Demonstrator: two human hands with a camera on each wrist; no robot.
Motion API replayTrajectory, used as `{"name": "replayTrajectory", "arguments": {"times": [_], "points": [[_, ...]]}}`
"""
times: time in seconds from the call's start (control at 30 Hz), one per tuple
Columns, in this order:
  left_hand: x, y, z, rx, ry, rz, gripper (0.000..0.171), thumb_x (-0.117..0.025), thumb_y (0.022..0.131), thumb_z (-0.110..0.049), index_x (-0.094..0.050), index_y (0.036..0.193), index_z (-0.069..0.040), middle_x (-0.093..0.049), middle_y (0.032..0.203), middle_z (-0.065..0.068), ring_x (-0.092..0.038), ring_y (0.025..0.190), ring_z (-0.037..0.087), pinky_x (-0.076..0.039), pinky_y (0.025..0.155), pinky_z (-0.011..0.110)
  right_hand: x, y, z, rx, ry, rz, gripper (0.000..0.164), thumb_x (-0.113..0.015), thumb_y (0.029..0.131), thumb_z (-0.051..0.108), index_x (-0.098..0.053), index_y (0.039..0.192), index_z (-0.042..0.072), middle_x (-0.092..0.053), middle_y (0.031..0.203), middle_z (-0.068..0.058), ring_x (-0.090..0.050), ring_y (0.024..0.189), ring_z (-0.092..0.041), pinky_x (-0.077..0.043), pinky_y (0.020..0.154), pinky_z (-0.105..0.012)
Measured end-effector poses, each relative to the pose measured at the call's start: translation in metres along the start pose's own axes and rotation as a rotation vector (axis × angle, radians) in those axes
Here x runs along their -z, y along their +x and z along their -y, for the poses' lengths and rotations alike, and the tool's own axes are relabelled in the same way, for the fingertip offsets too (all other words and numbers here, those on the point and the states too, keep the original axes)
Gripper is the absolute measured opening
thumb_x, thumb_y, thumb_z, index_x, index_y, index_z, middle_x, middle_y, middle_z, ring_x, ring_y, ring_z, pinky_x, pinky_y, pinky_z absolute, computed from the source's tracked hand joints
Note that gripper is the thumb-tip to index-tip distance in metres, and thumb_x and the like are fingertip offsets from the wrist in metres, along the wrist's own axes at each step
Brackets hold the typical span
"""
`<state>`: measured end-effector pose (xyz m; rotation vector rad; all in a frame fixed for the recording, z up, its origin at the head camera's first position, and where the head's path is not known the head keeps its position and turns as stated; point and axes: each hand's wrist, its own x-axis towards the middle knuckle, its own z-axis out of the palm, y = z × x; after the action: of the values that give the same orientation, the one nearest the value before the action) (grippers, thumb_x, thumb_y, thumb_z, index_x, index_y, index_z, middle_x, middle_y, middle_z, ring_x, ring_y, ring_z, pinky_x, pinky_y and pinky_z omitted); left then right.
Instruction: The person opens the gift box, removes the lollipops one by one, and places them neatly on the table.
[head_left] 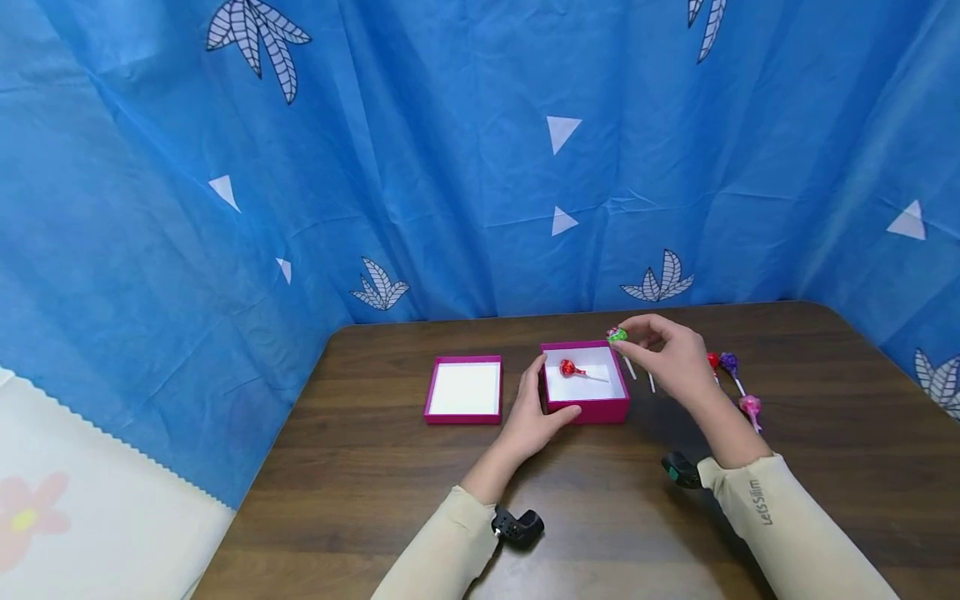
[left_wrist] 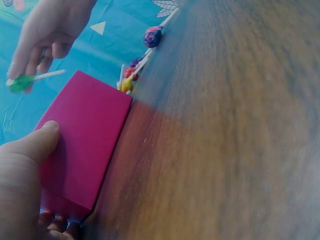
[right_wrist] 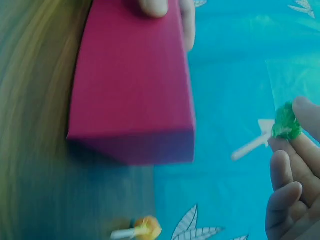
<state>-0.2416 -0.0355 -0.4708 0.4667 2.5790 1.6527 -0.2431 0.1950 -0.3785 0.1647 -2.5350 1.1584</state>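
A magenta box [head_left: 600,412] with a white inside stands uncovered on the wooden table, a red-wrapped lollipop [head_left: 568,368] lying in it. My left hand [head_left: 527,419] grips the box's near left corner, thumb on the front wall and fingers along the left side. Above the box's right rim, my right hand [head_left: 670,360] pinches a green-wrapped lollipop [right_wrist: 286,122] by its candy head between thumb and fingers. Its white stick hangs free in the right wrist view. The box's interior is hidden in both wrist views.
Left of the box lies its magenta lid [head_left: 463,419], white inside up. Beyond my right hand are more lollipops: red [head_left: 712,360], purple [head_left: 729,363] and pink [head_left: 750,406]. An orange-yellow lollipop [right_wrist: 149,228] lies near the box. A blue curtain [head_left: 465,167] hangs behind the table.
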Motion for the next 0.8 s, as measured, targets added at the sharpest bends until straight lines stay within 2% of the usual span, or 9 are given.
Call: {"name": "replayTrajectory", "arguments": {"times": [0.1, 0.27, 0.43, 0.53, 0.8], "points": [[0.0, 0.0, -0.001, -0.005, -0.005, -0.006, 0.095, -0.075, 0.088, -0.038, -0.015, 0.159, -0.024, -0.026, 0.162, 0.006, -0.031, 0.147, 0.026, -0.034, 0.119, 0.054, 0.005, -0.001, -0.008, 0.01, -0.003, -0.028, 0.035, -0.075, 0.09, 0.035, -0.069, 0.116, 0.014, -0.073, 0.097, -0.01, -0.055, 0.078, -0.015, -0.046, 0.054, -0.021], [0.001, 0.0, 0.0, 0.0, 0.004, -0.006, 0.094, -0.075, 0.088, -0.038, -0.015, 0.159, -0.026, -0.027, 0.162, 0.005, -0.03, 0.148, 0.025, -0.034, 0.12, 0.053, 0.012, -0.005, -0.022, 0.024, -0.011, -0.055, 0.037, -0.072, 0.092, 0.033, -0.067, 0.127, 0.02, -0.071, 0.107, -0.01, -0.052, 0.079, -0.013, -0.045, 0.057, -0.02], [0.001, 0.001, 0.001, 0.012, 0.011, 0.003, 0.094, -0.074, 0.088, -0.039, -0.014, 0.159, -0.028, -0.025, 0.162, 0.004, -0.029, 0.148, 0.024, -0.033, 0.12, 0.053, 0.019, -0.013, -0.035, -0.045, -0.059, 0.002, 0.039, -0.066, 0.095, 0.043, -0.069, 0.126, 0.02, -0.068, 0.108, -0.009, -0.05, 0.089, -0.02, -0.046, 0.058, -0.021], [0.001, 0.001, 0.0, 0.018, 0.006, 0.005, 0.094, -0.074, 0.088, -0.039, -0.014, 0.159, -0.028, -0.025, 0.163, 0.004, -0.029, 0.148, 0.024, -0.033, 0.12, 0.053, 0.023, -0.017, -0.042, -0.08, -0.074, 0.029, 0.042, -0.066, 0.094, 0.046, -0.07, 0.125, 0.018, -0.068, 0.11, -0.012, -0.051, 0.089, -0.023, -0.047, 0.059, -0.021], [0.001, 0.0, -0.001, 0.024, -0.002, 0.005, 0.094, -0.074, 0.088, -0.039, -0.014, 0.159, -0.03, -0.025, 0.162, 0.004, -0.029, 0.148, 0.025, -0.034, 0.119, 0.055, 0.031, -0.029, -0.062, -0.085, -0.152, 0.062, 0.042, -0.073, 0.09, 0.042, -0.073, 0.12, 0.013, -0.072, 0.107, -0.018, -0.053, 0.086, -0.025, -0.046, 0.058, -0.021]]}}
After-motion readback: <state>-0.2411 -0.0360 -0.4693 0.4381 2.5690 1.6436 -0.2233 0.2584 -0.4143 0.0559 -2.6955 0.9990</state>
